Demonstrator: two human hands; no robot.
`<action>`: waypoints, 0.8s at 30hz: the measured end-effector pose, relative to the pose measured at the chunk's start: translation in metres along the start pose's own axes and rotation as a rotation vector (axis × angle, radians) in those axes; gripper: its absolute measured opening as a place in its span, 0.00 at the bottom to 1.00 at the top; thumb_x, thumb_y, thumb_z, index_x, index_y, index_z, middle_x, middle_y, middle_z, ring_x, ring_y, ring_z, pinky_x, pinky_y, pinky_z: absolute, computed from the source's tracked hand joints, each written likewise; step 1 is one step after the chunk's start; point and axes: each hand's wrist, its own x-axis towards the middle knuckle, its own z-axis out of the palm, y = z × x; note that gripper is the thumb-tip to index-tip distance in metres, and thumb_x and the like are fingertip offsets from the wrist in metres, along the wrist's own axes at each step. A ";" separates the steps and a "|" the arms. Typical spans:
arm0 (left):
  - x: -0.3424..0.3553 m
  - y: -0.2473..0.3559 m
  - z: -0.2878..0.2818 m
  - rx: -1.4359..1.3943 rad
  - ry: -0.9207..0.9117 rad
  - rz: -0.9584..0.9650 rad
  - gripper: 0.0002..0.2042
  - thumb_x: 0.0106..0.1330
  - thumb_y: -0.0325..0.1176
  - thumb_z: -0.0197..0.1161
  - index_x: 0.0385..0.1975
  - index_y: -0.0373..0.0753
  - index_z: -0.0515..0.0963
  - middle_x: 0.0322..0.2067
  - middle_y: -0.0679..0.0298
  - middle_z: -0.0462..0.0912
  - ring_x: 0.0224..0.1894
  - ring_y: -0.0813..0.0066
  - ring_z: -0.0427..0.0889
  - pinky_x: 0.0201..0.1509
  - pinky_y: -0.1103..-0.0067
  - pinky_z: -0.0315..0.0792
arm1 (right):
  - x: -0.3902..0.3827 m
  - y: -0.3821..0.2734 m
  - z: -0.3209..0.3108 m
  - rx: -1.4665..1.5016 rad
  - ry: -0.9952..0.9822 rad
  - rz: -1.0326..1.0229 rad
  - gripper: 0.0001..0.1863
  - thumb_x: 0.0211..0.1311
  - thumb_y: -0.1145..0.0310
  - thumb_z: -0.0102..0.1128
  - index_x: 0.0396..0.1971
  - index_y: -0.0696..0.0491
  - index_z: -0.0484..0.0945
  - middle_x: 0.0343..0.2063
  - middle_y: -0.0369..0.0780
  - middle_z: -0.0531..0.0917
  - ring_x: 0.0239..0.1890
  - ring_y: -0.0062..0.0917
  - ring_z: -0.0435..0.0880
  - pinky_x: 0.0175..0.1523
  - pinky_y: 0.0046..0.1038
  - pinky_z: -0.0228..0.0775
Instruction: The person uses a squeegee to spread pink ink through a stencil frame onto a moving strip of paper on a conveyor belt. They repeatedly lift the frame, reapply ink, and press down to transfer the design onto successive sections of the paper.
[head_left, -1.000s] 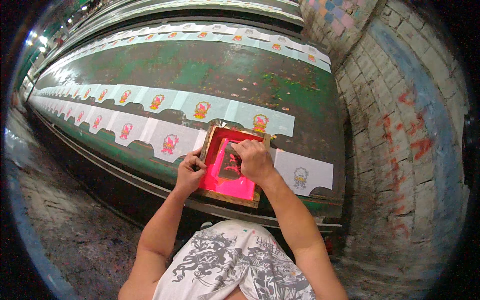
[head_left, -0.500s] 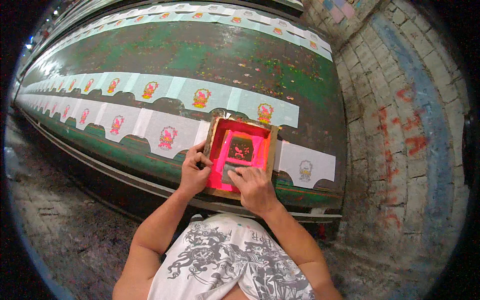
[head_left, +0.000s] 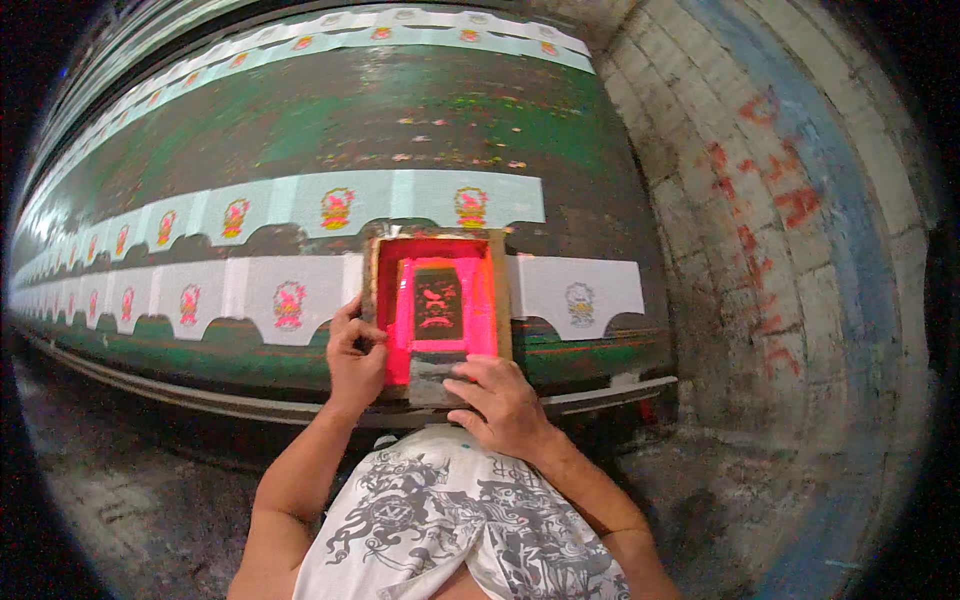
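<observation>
A wooden screen-printing frame (head_left: pixel 502 300) lies over the near row of white cloth pieces. Its inner walls are coated in bright pink ink, and a dark mesh window (head_left: pixel 436 292) shows a small pink figure. My left hand (head_left: pixel 357 365) is closed on the frame's left side near its front corner. At the near end of the frame a grey squeegee (head_left: pixel 432 380) rests inside, its lower edge close to the front rail. My right hand (head_left: pixel 500 402) grips the squeegee's right end with bent fingers. The cloth under the frame is hidden.
White cloth (head_left: pixel 285 300) with pink prints runs left along the long green table (head_left: pixel 330 140). A piece with a grey and yellow print (head_left: pixel 580 300) lies right of the frame. Behind is a pale row with finished-looking prints (head_left: pixel 337 207). A block wall (head_left: pixel 740 260) stands right.
My right hand has drawn the squeegee toward me, to the near end of the frame. The view has turned, so the frame appears farther left; my left hand still holds it.
</observation>
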 end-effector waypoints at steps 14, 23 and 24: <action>-0.022 0.039 0.147 -0.113 -0.043 0.158 0.09 0.61 0.15 0.68 0.36 0.37 0.83 0.74 0.44 0.77 0.78 0.47 0.74 0.82 0.58 0.64 | -0.111 0.089 -0.075 0.104 0.419 0.414 0.20 0.68 0.75 0.75 0.60 0.58 0.88 0.62 0.49 0.88 0.66 0.44 0.86 0.72 0.42 0.76; -0.047 0.050 0.239 -0.119 -0.040 0.058 0.09 0.61 0.15 0.67 0.37 0.37 0.85 0.74 0.41 0.77 0.78 0.50 0.75 0.80 0.62 0.67 | -0.164 0.145 -0.141 0.130 0.394 0.404 0.21 0.66 0.76 0.75 0.59 0.57 0.88 0.61 0.48 0.88 0.66 0.45 0.86 0.72 0.44 0.76; -0.049 0.051 0.242 -0.138 -0.034 0.035 0.09 0.61 0.15 0.67 0.37 0.37 0.84 0.74 0.41 0.77 0.78 0.51 0.75 0.80 0.62 0.67 | -0.166 0.148 -0.147 0.100 0.370 0.391 0.21 0.66 0.76 0.76 0.58 0.56 0.88 0.61 0.47 0.88 0.66 0.46 0.85 0.72 0.45 0.76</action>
